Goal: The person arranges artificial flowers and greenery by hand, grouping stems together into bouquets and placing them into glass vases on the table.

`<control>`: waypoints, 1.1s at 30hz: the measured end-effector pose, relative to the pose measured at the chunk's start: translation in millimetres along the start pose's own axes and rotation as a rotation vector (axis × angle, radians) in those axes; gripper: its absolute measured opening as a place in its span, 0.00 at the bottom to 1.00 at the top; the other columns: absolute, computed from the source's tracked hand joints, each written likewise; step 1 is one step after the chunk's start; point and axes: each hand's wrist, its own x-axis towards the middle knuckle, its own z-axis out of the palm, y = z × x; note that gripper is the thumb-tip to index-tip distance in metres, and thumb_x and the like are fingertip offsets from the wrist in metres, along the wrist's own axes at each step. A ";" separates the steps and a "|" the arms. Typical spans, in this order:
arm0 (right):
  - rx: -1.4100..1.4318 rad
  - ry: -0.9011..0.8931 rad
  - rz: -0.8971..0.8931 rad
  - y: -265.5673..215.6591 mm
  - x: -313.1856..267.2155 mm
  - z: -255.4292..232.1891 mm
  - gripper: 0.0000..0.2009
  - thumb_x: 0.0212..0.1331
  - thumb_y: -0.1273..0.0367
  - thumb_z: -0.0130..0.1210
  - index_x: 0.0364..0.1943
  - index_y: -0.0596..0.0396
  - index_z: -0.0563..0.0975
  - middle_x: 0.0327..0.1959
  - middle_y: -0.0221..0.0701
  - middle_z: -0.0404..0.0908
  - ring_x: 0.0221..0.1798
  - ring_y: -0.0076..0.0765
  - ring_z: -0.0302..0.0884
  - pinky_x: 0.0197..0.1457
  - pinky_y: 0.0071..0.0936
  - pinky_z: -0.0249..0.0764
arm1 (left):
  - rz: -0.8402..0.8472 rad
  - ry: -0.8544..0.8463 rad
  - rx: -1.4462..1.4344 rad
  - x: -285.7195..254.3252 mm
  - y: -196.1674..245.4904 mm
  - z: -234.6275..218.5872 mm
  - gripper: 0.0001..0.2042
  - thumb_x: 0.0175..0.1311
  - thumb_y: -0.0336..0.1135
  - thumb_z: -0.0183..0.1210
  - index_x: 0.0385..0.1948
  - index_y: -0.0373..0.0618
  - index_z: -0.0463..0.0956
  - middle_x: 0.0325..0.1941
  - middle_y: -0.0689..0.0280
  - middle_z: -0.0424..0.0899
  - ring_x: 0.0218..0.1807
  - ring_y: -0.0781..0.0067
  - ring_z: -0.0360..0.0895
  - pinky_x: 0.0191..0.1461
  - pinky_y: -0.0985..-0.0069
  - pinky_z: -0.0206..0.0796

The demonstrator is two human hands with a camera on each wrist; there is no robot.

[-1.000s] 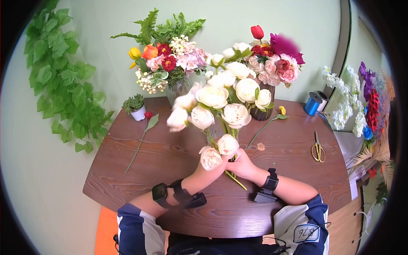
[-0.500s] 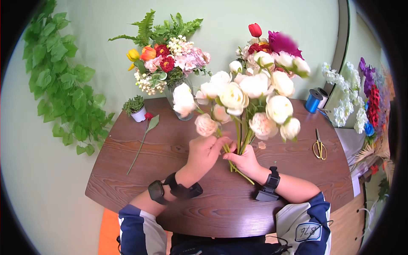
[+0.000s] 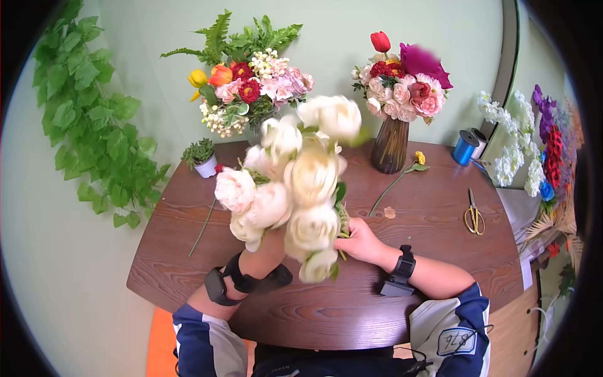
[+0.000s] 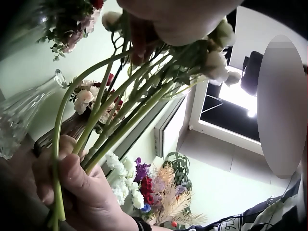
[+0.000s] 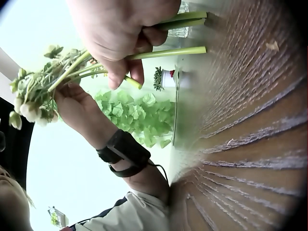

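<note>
A bunch of white and pale pink flowers [image 3: 311, 176], blurred in the head view, leans toward the person. My right hand [image 3: 363, 242] grips its green stems low down, fingers and thumb curled round them; cut stem ends stick out past the hand in the right wrist view. Mostly hidden behind the blooms is my left hand [image 3: 267, 251]. In the right wrist view the left hand [image 5: 79, 108] holds the stems higher up, just below the flower heads. One stem [image 4: 60, 125] bows outward from the others in the left wrist view.
Two filled vases stand at the back, the right one brown [image 3: 391, 147]. A potted succulent [image 3: 204, 164], a red flower's stem [image 3: 202, 229], a yellow flower [image 3: 419, 158], gold-handled scissors [image 3: 474, 220] and a blue spool [image 3: 465, 151] are on the table [image 3: 182, 264].
The bunch has swung from upright over the table to the left and toward the person. The left hand has moved from the lower stems to just under the blooms; the right hand has stayed nearly in place.
</note>
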 end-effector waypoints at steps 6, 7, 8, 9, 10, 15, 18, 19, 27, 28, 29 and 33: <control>-0.089 -0.149 0.104 5.5 0.5 -9.1 0.10 0.55 0.75 0.56 0.42 0.59 0.74 0.31 0.25 0.77 0.34 0.16 0.73 0.40 0.17 0.70 | -0.073 0.062 -0.114 -4.4 20.3 -21.1 0.18 0.62 0.28 0.49 0.54 0.38 0.62 0.57 0.60 0.65 0.55 0.72 0.65 0.53 0.70 0.64; -0.089 -0.149 0.103 7.7 0.5 -11.2 0.10 0.55 0.75 0.56 0.42 0.59 0.74 0.31 0.25 0.77 0.34 0.16 0.73 0.40 0.17 0.70 | -0.088 0.074 -0.136 4.5 28.0 -14.5 0.18 0.62 0.28 0.50 0.53 0.38 0.63 0.56 0.59 0.66 0.54 0.71 0.66 0.53 0.70 0.64; -0.077 -0.158 0.074 10.3 0.2 -12.7 0.11 0.56 0.75 0.55 0.43 0.59 0.73 0.31 0.25 0.78 0.33 0.16 0.73 0.39 0.17 0.70 | -0.103 0.085 -0.158 -5.3 29.8 -22.8 0.17 0.61 0.28 0.50 0.52 0.39 0.64 0.55 0.59 0.67 0.53 0.70 0.67 0.52 0.70 0.64; -0.066 -0.166 0.046 11.9 -0.5 -13.2 0.11 0.57 0.76 0.53 0.44 0.59 0.73 0.32 0.25 0.78 0.33 0.16 0.73 0.39 0.16 0.70 | -0.118 0.096 -0.180 -5.6 33.1 -26.3 0.16 0.61 0.28 0.50 0.51 0.39 0.66 0.53 0.58 0.68 0.52 0.69 0.68 0.52 0.70 0.64; -0.064 -0.165 0.046 8.8 -0.9 -8.8 0.11 0.57 0.76 0.53 0.44 0.59 0.73 0.32 0.25 0.78 0.33 0.16 0.73 0.39 0.16 0.70 | -0.134 0.106 -0.203 -0.9 38.6 -24.5 0.16 0.60 0.27 0.51 0.50 0.39 0.67 0.52 0.58 0.69 0.51 0.68 0.69 0.52 0.69 0.64; 0.099 -0.017 -0.056 7.5 -1.6 -1.7 0.05 0.61 0.71 0.50 0.35 0.58 0.72 0.21 0.20 0.69 0.23 0.14 0.62 0.26 0.15 0.59 | -0.210 0.159 -0.317 40.6 62.9 -17.5 0.13 0.58 0.26 0.53 0.45 0.40 0.73 0.46 0.55 0.75 0.46 0.62 0.74 0.49 0.68 0.65; 0.290 -0.122 0.081 8.8 -1.9 -3.0 0.10 0.63 0.64 0.48 0.31 0.56 0.71 0.18 0.17 0.60 0.19 0.13 0.51 0.21 0.14 0.45 | 0.004 0.466 -0.048 64.8 96.2 -25.1 0.06 0.55 0.24 0.54 0.33 0.38 0.79 0.33 0.52 0.79 0.33 0.57 0.78 0.39 0.70 0.68; 0.375 -0.133 0.094 9.9 -1.7 -3.4 0.09 0.63 0.65 0.48 0.32 0.56 0.72 0.18 0.17 0.61 0.20 0.13 0.52 0.21 0.14 0.46 | 0.061 0.497 -0.056 65.6 89.3 -24.8 0.07 0.56 0.22 0.52 0.35 0.36 0.77 0.33 0.52 0.78 0.32 0.60 0.78 0.33 0.74 0.68; -0.037 -0.004 -0.063 11.4 -6.1 6.3 0.13 0.45 0.74 0.66 0.34 0.55 0.74 0.25 0.19 0.72 0.31 0.15 0.67 0.40 0.20 0.68 | 0.025 0.734 -0.312 45.8 70.2 -5.0 0.07 0.56 0.23 0.52 0.35 0.33 0.76 0.33 0.55 0.79 0.32 0.65 0.77 0.36 0.77 0.67; -0.024 -0.089 0.049 5.8 -7.1 7.0 0.10 0.45 0.74 0.66 0.30 0.55 0.74 0.26 0.19 0.73 0.32 0.15 0.67 0.42 0.18 0.67 | 0.022 0.665 -0.243 41.9 71.0 -3.9 0.07 0.56 0.23 0.51 0.35 0.33 0.76 0.32 0.56 0.79 0.32 0.66 0.76 0.36 0.77 0.67; -0.017 -0.103 -0.019 -0.1 -7.2 11.9 0.13 0.45 0.73 0.66 0.20 0.53 0.68 0.21 0.16 0.67 0.28 0.14 0.61 0.37 0.17 0.64 | 0.018 0.597 -0.174 40.8 72.2 -3.5 0.07 0.57 0.22 0.50 0.35 0.33 0.75 0.32 0.57 0.79 0.31 0.68 0.76 0.35 0.78 0.66; -0.159 -0.057 -0.017 3.6 -6.3 12.9 0.08 0.46 0.73 0.65 0.26 0.55 0.74 0.21 0.15 0.66 0.27 0.14 0.61 0.36 0.16 0.63 | 0.139 0.582 -0.074 49.2 98.9 -13.0 0.09 0.59 0.23 0.49 0.37 0.34 0.77 0.31 0.59 0.78 0.29 0.72 0.75 0.35 0.79 0.66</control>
